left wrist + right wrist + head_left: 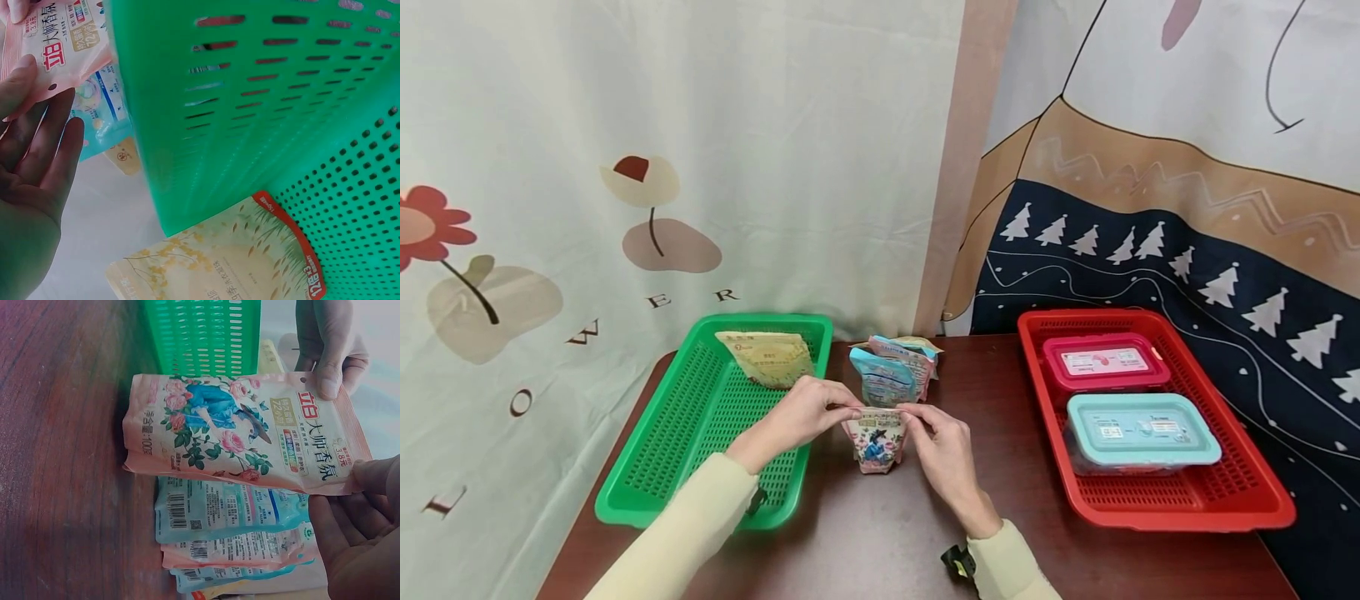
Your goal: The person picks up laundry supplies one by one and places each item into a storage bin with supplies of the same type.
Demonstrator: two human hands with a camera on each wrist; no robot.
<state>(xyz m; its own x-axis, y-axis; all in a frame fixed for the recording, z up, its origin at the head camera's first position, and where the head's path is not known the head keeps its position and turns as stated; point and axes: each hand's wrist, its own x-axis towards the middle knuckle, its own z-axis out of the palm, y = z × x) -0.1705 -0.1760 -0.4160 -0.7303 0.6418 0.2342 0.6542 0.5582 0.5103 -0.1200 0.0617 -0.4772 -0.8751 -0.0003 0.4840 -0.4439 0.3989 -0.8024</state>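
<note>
A pink pouch (212, 431) printed with roses and a blue-dressed figure stands upright on the table, front toward me in the head view. My left hand (808, 410) pinches its top left corner between thumb and fingers. At the top right corner my right hand (942, 450) pinches it the same way. Right behind it stand several more pouches, a blue pouch (883, 377) foremost. In the left wrist view the held pink pouch (62, 47) shows at the upper left, beside the green basket's wall.
A green basket (655, 442) on the left holds a yellow pouch (767, 357) leaning at its far end. To the right, a red basket (1180, 517) contains a pink-lidded box (1105, 362) and a blue-lidded box (1142, 429). Printed curtains (820, 167) hang behind the brown table (850, 550).
</note>
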